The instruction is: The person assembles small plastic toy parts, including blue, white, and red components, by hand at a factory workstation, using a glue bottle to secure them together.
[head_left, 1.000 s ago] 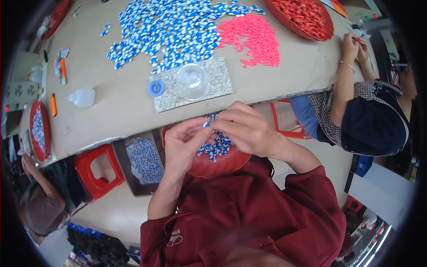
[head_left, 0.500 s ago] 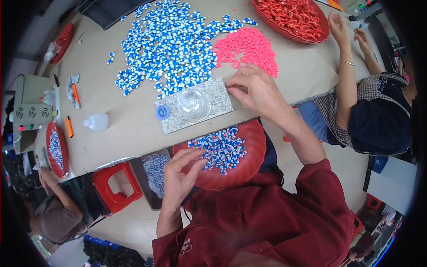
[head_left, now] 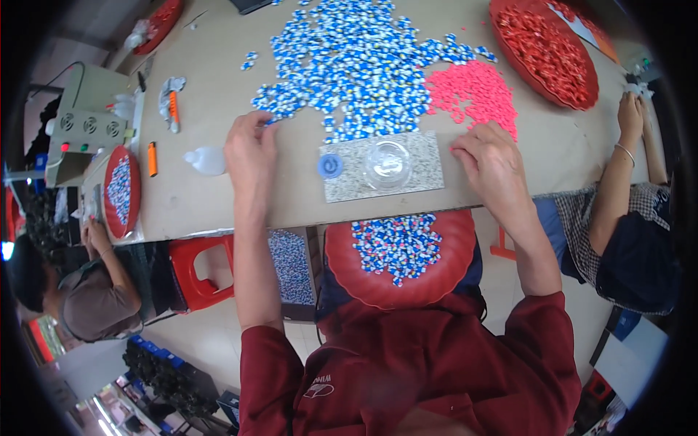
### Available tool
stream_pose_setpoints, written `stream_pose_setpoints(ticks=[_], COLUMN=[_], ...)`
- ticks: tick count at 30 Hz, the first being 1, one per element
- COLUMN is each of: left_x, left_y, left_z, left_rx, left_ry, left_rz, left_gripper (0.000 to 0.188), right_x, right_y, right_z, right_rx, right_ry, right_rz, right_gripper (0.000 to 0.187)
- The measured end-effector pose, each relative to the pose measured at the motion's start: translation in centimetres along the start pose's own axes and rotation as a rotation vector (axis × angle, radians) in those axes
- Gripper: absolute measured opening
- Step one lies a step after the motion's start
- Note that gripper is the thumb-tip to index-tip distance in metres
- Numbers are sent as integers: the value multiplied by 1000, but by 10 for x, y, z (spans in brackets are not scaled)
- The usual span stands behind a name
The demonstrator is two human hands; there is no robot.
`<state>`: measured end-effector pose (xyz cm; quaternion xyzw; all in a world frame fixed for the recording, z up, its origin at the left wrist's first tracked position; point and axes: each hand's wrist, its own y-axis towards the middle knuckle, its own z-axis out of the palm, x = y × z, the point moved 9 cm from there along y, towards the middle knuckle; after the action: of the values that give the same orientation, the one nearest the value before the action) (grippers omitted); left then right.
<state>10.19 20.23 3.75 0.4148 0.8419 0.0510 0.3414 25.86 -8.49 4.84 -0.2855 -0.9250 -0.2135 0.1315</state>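
The left hand (head_left: 249, 151) is closed in a thumb-and-finger pinch on a small blue piece (head_left: 270, 122) at the near left fringe of the blue-and-white pile (head_left: 349, 76); whether the piece is clear of the tabletop (head_left: 193, 207) cannot be told. The right hand (head_left: 496, 158) is likewise drawn into a pinch, with a small pink piece (head_left: 455, 149) showing at its fingertips, just beside the speckled slab (head_left: 429, 174) and near the pink pieces (head_left: 476, 87). The step in hand appears to be taking up one piece per hand. Grip with the fingertips only, since pieces this small are easily hidden or dropped. Select from the loose fringe rather than the crowded middle, so that neighbouring pieces are not dragged along. Apply light, even pressure; a hard squeeze could make a piece slip or spring away. Route both hands around the clear round dish (head_left: 387, 166) and the blue ring (head_left: 330, 166) on the slab. Keep the forearms above the red plate (head_left: 452, 272), which sits below the tabletop edge bearing mixed small pieces (head_left: 396, 247).
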Motion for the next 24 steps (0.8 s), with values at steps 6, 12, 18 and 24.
stream_pose_setpoints(ticks=[6,12,18,24], left_x=[26,23,-45,-77], left_y=[-7,-73,-134,-157], left_z=[0,-3,29,42], left_rx=[3,205,337,429], left_ry=[-47,-884,-1618,-1532], left_rz=[-50,-403,-628,-593], left_gripper=[19,31,30,20], right_x=[-5,0,4,44], right_y=[8,9,-2,-32], right_z=[3,19,2,-16], right_rx=[68,86,-68,2], right_ry=[157,272,90,468], right_rz=[-6,-128,-103,2], right_gripper=[10,8,6,11])
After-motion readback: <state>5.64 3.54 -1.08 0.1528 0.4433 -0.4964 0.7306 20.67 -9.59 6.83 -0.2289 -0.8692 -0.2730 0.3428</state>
